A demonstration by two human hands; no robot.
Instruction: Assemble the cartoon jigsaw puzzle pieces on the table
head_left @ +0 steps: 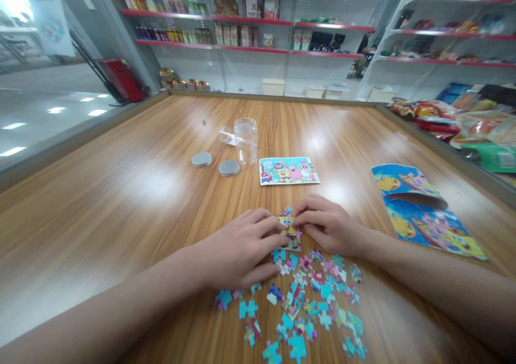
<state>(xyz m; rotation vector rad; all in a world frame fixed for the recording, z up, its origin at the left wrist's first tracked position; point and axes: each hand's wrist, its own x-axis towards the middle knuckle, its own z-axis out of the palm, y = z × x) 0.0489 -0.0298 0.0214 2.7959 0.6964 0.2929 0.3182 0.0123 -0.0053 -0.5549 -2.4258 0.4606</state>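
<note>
A small joined section of jigsaw puzzle (287, 226) showing a yellow cartoon sponge lies on the wooden table between my hands. My left hand (245, 243) rests at its left side, fingers stretched and apart, two fingertips lying on the section. On the other side, my right hand (328, 224) is closed, its curled fingertips pressed on a puzzle piece at the upper right edge; the fingers mostly hide that piece. Loose puzzle pieces (297, 347), mostly light blue and pink, are scattered on the near side of the section. Beyond it lies a picture card (289, 171) with cartoon characters.
Behind the card's left side stand a clear plastic jar (245, 141) and another lying on its side (228, 136), near two silver lids (229, 168) (202, 159). A blue printed sheet (435, 219) lies folded at right. Snack bags (439, 116) sit beyond the table's right edge.
</note>
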